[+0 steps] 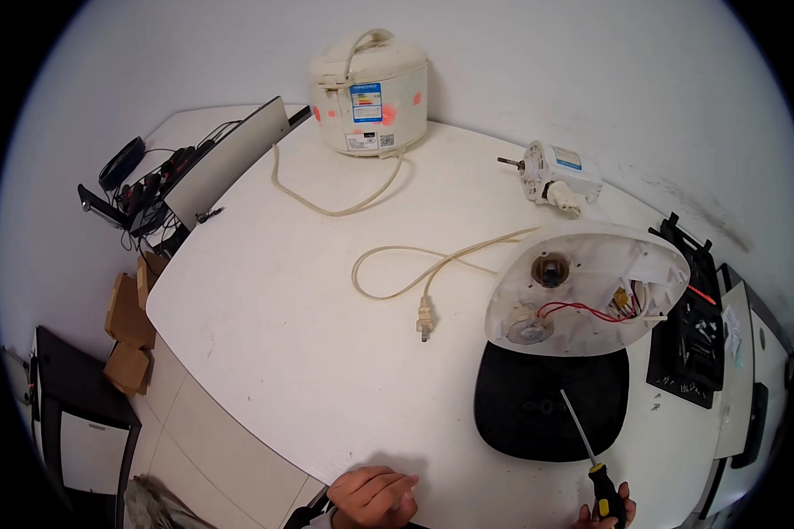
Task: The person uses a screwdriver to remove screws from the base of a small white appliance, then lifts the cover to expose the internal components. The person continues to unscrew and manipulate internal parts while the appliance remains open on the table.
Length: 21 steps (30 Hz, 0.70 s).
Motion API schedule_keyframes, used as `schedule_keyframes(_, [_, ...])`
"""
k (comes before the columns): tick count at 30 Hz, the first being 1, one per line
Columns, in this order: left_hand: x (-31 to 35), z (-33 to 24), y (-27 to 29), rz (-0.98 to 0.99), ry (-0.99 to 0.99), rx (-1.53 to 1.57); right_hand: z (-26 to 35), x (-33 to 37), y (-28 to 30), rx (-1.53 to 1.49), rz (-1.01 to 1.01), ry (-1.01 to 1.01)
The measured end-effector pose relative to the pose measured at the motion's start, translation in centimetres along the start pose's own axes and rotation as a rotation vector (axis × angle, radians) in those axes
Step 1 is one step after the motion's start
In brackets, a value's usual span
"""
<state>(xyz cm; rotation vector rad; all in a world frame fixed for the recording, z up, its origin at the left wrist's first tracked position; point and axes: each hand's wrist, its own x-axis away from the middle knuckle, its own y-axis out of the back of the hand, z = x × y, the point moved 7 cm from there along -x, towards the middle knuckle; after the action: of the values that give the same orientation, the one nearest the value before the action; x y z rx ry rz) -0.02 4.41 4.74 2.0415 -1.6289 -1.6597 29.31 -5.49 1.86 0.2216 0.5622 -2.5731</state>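
Observation:
My right hand (610, 518) grips a screwdriver (602, 485) by its black and yellow handle at the lower right. Its metal shaft points up and left, over a black rounded base plate (525, 414). My left hand (375, 495) is curled closed at the near table edge, with nothing visible in it. Beyond the base plate stands an opened white plastic housing (582, 326), which looks like a fan base. Red wires (582, 306) and a round part show inside it. A cream power cord (388, 251) runs from behind the housing to a plug (424, 319) on the table.
On the white table (265, 309), a white rice cooker (335, 123) stands at the back and a white electric motor (569, 176) lies back right. A black tool case (684, 335) with small parts sits at the right edge. Cardboard boxes (128, 317) are beyond the left edge.

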Motion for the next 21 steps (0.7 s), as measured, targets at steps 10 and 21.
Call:
schedule_keyframes(10, [0.1, -0.1, 0.0, 0.002, -0.002, -0.010, -0.2, -0.1, 0.2, 0.005, -0.011, 0.008])
schedule_keyframes(21, [-1.4, -0.9, 0.9, 0.004, -0.056, 0.061, -0.6, 0.0, 1.0, -0.022, 0.018, -0.014])
